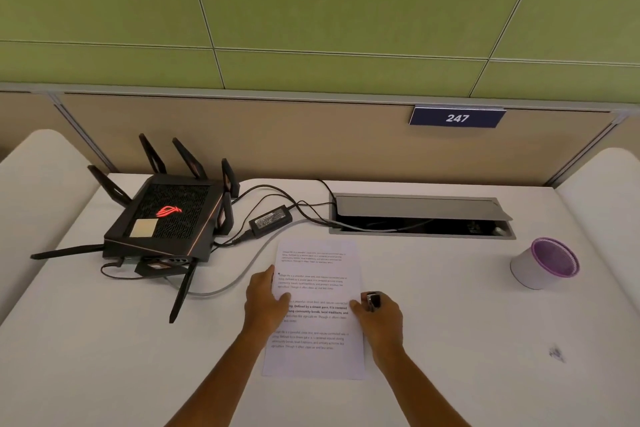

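White printed paper sheet point(322, 357) lies flat on the pale worktop point(467, 340). Left hand point(265, 302) presses its left edge, grip loose and apart. At the right edge, the right hand point(381, 317) has its grip clamped round a small dark shiny object point(373, 301).

Router point(166, 219), cables point(242, 274) crowd left; cup point(543, 264) far right

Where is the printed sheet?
Head view: the printed sheet lies on the desk, centre, left edge under the left hand, right of the black router.

left hand point(266, 302) flat, fingers forward | right hand point(380, 317) curled, pinching
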The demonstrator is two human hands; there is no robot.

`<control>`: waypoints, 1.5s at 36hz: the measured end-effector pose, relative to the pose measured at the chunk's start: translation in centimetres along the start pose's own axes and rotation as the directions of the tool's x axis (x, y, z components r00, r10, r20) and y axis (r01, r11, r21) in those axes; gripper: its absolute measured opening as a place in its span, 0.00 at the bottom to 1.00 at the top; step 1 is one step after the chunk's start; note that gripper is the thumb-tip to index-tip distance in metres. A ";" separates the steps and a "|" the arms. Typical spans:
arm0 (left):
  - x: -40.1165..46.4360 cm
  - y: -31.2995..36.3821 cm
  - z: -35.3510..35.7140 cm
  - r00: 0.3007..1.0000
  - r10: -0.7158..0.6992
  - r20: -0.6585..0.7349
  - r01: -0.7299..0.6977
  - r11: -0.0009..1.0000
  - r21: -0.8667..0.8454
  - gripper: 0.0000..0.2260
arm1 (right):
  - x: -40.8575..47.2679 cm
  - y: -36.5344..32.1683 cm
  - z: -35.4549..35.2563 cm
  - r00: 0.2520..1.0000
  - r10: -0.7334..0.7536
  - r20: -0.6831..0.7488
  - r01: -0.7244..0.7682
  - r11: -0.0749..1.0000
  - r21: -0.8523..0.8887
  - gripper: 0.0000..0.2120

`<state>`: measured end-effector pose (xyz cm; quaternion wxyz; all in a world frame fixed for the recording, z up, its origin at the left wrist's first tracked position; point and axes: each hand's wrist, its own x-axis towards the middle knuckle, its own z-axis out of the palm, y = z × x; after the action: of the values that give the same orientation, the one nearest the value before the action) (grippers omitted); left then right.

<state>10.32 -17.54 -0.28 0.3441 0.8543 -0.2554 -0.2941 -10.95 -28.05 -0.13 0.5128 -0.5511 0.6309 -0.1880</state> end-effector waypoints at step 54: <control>-15.3 -9.8 6.5 0.893 0.435 -0.116 -0.333 0.812 0.480 0.32 | 14.9 -2.3 -14.6 0.815 -0.498 0.297 0.559 0.541 -0.628 0.19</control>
<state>-2.42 -4.43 -6.31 0.2169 0.8675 -0.4444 -0.0548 -20.30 -46.86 1.08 0.2136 -0.8721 0.4359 -0.0616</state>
